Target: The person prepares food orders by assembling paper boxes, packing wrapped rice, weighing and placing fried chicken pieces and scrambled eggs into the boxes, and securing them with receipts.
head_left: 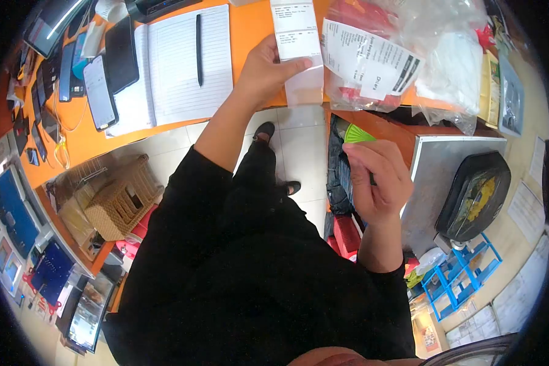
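My left hand is closed on a strip of printed labels, its thumb across the front at the strip's lower part. A blank pale piece hangs below the thumb, over the table's edge. Just right of the strip is a clear plastic package with red contents and a large white printed label. My right hand is raised in front of the metal-sided cabinet, fingers curled and pressed to the thumb. Whether something small is in that pinch I cannot make out.
On the orange table lie an open lined notebook with a black pen, several phones such as this one, and cables. White bagged goods lie at the right. A woven box and a blue rack stand lower.
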Demonstrator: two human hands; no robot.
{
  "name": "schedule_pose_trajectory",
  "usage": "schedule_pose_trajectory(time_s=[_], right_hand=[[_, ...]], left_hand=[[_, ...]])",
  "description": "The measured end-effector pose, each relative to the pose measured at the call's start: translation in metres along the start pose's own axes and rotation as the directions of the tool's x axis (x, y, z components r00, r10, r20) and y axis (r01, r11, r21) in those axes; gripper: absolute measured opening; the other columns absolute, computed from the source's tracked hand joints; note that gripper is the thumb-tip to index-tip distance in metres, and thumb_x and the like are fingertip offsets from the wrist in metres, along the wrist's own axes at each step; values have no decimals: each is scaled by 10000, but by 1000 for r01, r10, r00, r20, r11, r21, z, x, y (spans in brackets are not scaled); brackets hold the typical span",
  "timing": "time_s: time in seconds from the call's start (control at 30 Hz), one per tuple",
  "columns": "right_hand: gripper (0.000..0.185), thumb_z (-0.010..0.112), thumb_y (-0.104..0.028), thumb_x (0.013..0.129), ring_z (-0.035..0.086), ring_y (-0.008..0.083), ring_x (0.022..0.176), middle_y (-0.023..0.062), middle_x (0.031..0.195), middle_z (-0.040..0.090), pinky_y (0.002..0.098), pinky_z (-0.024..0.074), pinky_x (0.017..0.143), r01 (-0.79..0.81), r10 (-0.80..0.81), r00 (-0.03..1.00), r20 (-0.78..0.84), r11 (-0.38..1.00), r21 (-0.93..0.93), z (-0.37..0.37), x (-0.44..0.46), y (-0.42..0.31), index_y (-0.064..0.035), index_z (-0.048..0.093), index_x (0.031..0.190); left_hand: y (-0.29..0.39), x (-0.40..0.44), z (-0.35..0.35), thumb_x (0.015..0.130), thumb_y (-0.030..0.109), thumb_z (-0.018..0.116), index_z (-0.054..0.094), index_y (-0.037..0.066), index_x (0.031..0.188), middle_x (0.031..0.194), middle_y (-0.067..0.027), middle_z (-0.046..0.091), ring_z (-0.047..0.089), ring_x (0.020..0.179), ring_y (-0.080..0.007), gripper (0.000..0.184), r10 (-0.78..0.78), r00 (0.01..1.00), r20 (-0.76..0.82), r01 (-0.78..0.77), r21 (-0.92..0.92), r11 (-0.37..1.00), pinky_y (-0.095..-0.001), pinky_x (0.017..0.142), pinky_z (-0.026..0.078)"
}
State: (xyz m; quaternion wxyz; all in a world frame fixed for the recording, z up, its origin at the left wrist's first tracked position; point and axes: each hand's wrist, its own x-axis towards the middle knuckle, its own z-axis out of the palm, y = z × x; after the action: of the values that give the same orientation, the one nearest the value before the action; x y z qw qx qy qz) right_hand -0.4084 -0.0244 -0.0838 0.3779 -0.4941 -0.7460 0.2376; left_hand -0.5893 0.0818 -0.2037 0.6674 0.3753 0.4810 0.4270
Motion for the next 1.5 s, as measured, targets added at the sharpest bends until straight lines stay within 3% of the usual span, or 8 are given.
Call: schedule_pose_trajectory(time_s=[0.37, 0.5, 0.6, 0.67, 0.77, 1.17, 1.37, 1.5], right_hand=[[263, 667, 20, 733, 610, 245, 772, 79, 868, 656, 319, 463, 695, -135, 141, 989, 52, 985, -105, 7, 13, 5, -61, 670, 983], [256, 710, -70, 771, 623, 206, 890, 70, 928, 675, 303, 473, 806, -418, 440, 897, -33, 872, 254, 23, 38, 2, -40, 658, 1019], [334, 732, -127, 788, 610, 154, 934, 56, 947, 679, 298, 468, 838, -477, 467, 871, 150, 738, 478, 38, 30, 13, -32, 628, 1092], [390, 741, -145, 792, 601, 122, 926, 46, 938, 676, 298, 469, 829, -533, 379, 842, 383, 691, 487, 35, 19, 17, -30, 602, 1138], [395, 736, -134, 802, 607, 91, 886, 43, 945, 672, 260, 471, 810, -669, 467, 744, 479, 523, 529, 25, 10, -3, -31, 584, 1151], [404, 704, -26, 807, 617, 93, 898, 45, 992, 659, 251, 474, 823, -753, 616, 622, 484, 301, 585, 0, -135, -58, 1, 534, 1172], [542, 704, -4, 795, 602, 119, 958, 61, 1023, 656, 257, 459, 845, -571, 661, 724, 198, 413, 710, -21, -220, -94, -17, 457, 1277], [618, 695, -11, 799, 576, 156, 1048, 105, 1153, 620, 314, 419, 951, -548, 638, 735, 228, 361, 755, -40, -283, -121, -37, 405, 1345]], left_hand=[[25, -5, -7, 840, 74, 660, 511, 18, 1222, 1155, -127, 622, 638, 1002, -208, 414, -102, 981, 166, 134, -192, 972, -358, 874, 535], [74, -18, -1, 907, 129, 563, 458, -14, 1268, 1175, -174, 603, 630, 1039, -251, 402, -66, 932, 356, 192, -330, 924, -391, 856, 561], [91, -17, 3, 924, 166, 534, 422, -35, 1292, 1197, -206, 586, 630, 1041, -258, 434, -6, 917, 399, 135, -294, 946, -389, 852, 562], [110, -14, 3, 928, 133, 510, 407, -60, 1286, 1185, -225, 579, 619, 1054, -285, 420, 14, 895, 445, 182, -394, 901, -392, 889, 540], [130, -12, -1, 940, 90, 463, 397, -65, 1293, 1160, -225, 581, 634, 1019, -262, 391, -21, 916, 400, 212, -440, 872, -348, 849, 564], [114, -50, 20, 900, 40, 492, 484, -73, 1204, 1116, -179, 609, 640, 987, -257, 324, 19, 958, 288, 118, -452, 884, -360, 858, 554], [74, -120, 47, 927, 89, 501, 513, -77, 1142, 1035, -162, 634, 649, 948, -255, 272, -96, 918, 385, 207, -258, 944, -328, 834, 569], [44, -168, 65, 932, 105, 495, 422, -54, 1276, 1204, -200, 585, 613, 1074, -260, 386, -77, 890, 449, 136, -99, 986, -389, 931, 519]])
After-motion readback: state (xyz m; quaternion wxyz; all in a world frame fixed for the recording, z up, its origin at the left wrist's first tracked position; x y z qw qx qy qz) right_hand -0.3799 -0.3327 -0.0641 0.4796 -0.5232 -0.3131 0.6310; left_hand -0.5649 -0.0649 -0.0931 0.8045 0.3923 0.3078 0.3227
